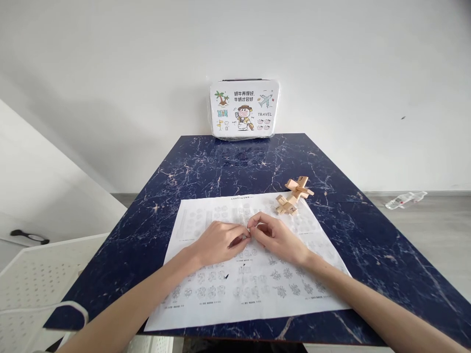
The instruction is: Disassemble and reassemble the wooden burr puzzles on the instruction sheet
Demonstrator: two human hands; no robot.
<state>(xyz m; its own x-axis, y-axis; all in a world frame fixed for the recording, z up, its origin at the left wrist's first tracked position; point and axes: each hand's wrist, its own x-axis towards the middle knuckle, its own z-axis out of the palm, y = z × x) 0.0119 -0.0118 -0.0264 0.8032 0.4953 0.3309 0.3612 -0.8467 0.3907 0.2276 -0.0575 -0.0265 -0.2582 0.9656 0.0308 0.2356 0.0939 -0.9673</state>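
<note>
My left hand and my right hand rest on a white printed instruction sheet, fingertips meeting near the sheet's middle. Both hands are curled with fingers pinched together; whatever is between the fingertips is too small to make out. A wooden interlocking puzzle, made of crossed light-wood bars, lies at the sheet's far right corner, a short way beyond my right hand and untouched.
The sheet lies on a dark blue marbled table. A white illustrated box stands against the wall at the table's far edge. A white perforated rack is at the left. A plastic bottle lies on the floor at right.
</note>
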